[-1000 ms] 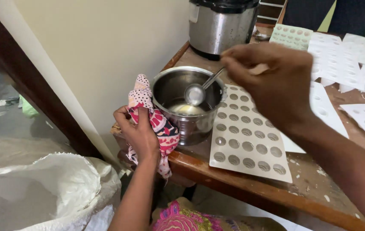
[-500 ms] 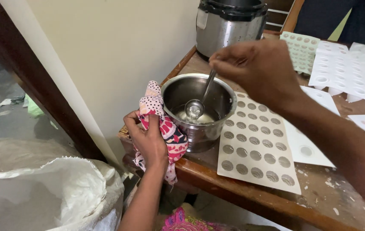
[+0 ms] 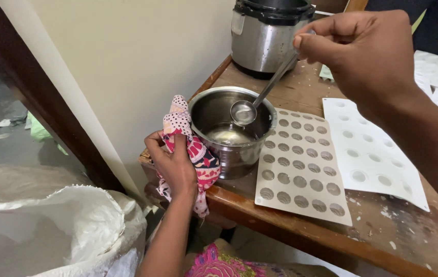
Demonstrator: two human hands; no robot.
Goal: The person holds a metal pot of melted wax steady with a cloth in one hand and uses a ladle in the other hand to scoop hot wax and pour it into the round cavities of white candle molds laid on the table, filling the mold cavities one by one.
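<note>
Two hands work at a steel pot (image 3: pixel 232 131) that stands near the left edge of the wooden desk (image 3: pixel 291 225). At about 8 o'clock from the pot, the left hand (image 3: pixel 175 164) presses a patterned pink cloth (image 3: pixel 198 154) against the pot's outer wall, its fingers (image 3: pixel 165 143) curled tight over the cloth. At 2 o'clock from the pot, the right hand (image 3: pixel 367 51) is raised above the desk, its fingers (image 3: pixel 314 43) pinched together on the top of a metal ladle (image 3: pixel 257 100). The ladle slants down to 7 o'clock, and its bowl hangs inside the pot's rim, above a shallow pool of pale liquid on the pot's bottom.

Just beside the pot at 3 o'clock lies a beige mould sheet (image 3: pixel 301 169) with rows of round cavities, touching or nearly touching the pot's wall. A white mould sheet (image 3: pixel 373 149) lies further on at 3 o'clock, its near edge by the beige one. At 12 o'clock from the pot stands a steel cooker (image 3: pixel 267 36) with a dark lid. A white woven sack (image 3: pixel 50 231) sits on the floor at 8 o'clock, below the desk.
</note>
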